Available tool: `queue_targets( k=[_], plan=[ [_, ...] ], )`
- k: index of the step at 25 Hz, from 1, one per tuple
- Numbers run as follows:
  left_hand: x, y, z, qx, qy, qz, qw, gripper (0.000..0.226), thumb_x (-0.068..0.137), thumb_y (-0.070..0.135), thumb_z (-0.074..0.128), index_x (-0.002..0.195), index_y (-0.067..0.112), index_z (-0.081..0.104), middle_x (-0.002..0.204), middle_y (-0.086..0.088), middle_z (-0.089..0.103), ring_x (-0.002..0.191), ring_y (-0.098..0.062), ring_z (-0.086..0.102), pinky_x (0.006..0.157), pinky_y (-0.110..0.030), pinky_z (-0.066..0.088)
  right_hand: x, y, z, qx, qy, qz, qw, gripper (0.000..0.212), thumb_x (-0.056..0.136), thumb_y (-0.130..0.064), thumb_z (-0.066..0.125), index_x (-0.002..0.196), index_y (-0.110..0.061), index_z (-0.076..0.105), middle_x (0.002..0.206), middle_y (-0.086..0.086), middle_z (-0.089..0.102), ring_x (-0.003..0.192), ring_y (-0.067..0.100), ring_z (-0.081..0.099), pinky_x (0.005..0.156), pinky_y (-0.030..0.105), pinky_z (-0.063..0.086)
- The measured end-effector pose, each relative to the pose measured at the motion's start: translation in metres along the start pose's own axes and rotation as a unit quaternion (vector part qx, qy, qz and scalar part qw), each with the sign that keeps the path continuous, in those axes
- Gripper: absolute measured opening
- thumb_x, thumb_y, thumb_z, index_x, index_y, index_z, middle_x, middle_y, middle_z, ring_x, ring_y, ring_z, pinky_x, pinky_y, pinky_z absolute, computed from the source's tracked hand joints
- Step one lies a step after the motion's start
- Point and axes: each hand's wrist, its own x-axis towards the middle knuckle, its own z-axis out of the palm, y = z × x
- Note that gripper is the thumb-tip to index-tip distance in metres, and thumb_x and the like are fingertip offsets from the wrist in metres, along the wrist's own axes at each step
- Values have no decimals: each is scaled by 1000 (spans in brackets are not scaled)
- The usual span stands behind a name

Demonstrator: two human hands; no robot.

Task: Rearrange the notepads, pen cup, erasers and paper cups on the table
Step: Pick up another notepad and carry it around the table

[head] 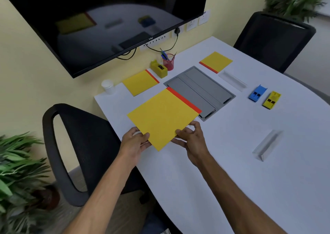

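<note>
I hold a yellow notepad with an orange edge (163, 116) above the near left part of the white table (250, 171). My left hand (137, 140) grips its near left edge and my right hand (190, 135) its near right edge. A second notepad (140, 82) lies further back on the left, a third notepad (216, 61) at the back right. A white paper cup (108, 86) stands at the table's left corner. The red mesh pen cup (168, 62) stands by the wall beside a yellow eraser (159, 69). A blue eraser (257, 95) and another yellow eraser (271, 100) lie on the right.
A grey cable hatch (201, 89) is set into the table's middle. Two clear name stands, one (232, 81) at the back and one (267, 145) near right, lie on the table. Black chairs stand at the left (78, 144) and the back right (275, 40). A dark screen (107, 19) hangs on the wall.
</note>
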Motion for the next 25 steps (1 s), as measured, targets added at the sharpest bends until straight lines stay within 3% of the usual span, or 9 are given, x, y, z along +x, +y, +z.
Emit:
queue_targets(
  k=[5, 9, 13, 17, 20, 22, 25],
  plan=[
    [47, 23, -21, 38, 19, 9, 999, 21, 91, -10, 60, 103, 8, 64, 87, -6, 75, 85, -23, 71, 66, -28, 60, 59, -19, -11, 50, 76, 33, 995, 33, 92, 4, 56, 123, -8, 54, 105, 21, 66, 87, 35, 66, 84, 50, 60],
    [101, 39, -28, 48, 5, -13, 999, 23, 91, -9, 60, 106, 8, 65, 88, -8, 75, 85, -24, 71, 67, -30, 59, 112, -27, -8, -32, 85, 42, 995, 25, 94, 5, 53, 115, -3, 63, 99, 21, 69, 84, 35, 69, 80, 46, 62],
    [166, 58, -36, 51, 7, -44, 998, 32, 93, -9, 58, 122, 7, 61, 90, -9, 75, 82, -23, 72, 71, -37, 59, 179, -24, 8, -109, 103, 37, 988, 23, 93, 5, 56, 114, 3, 65, 90, 21, 72, 71, 27, 71, 70, 36, 61],
    [230, 72, -47, 27, -91, -107, 990, 63, 91, -16, 55, 135, 30, 48, 116, -22, 68, 106, -41, 67, 75, -56, 59, 254, -15, 29, -106, 113, 29, 987, 22, 90, 11, 58, 111, 8, 65, 91, 26, 71, 75, 34, 70, 73, 36, 63],
    [282, 73, -54, 9, -121, -123, 985, 80, 88, -22, 53, 134, 42, 40, 125, -27, 63, 105, -47, 67, 76, -58, 59, 313, -7, 50, -101, 121, 36, 987, 20, 90, 12, 58, 108, 8, 65, 95, 24, 71, 79, 37, 69, 72, 35, 63],
    [316, 71, -56, 5, -88, -125, 988, 72, 88, -23, 51, 134, 33, 42, 124, -29, 62, 99, -48, 69, 74, -52, 61, 349, 0, 62, -108, 130, 43, 985, 18, 89, 14, 58, 105, 8, 65, 91, 20, 69, 75, 35, 67, 68, 34, 63],
    [368, 63, -61, 23, -7, -131, 991, 34, 89, -18, 57, 119, -1, 55, 121, -34, 62, 93, -44, 69, 68, -43, 63, 404, 14, 73, -131, 135, 48, 981, 15, 89, 14, 58, 93, 3, 67, 87, 18, 69, 70, 34, 68, 66, 34, 63]
  ],
)
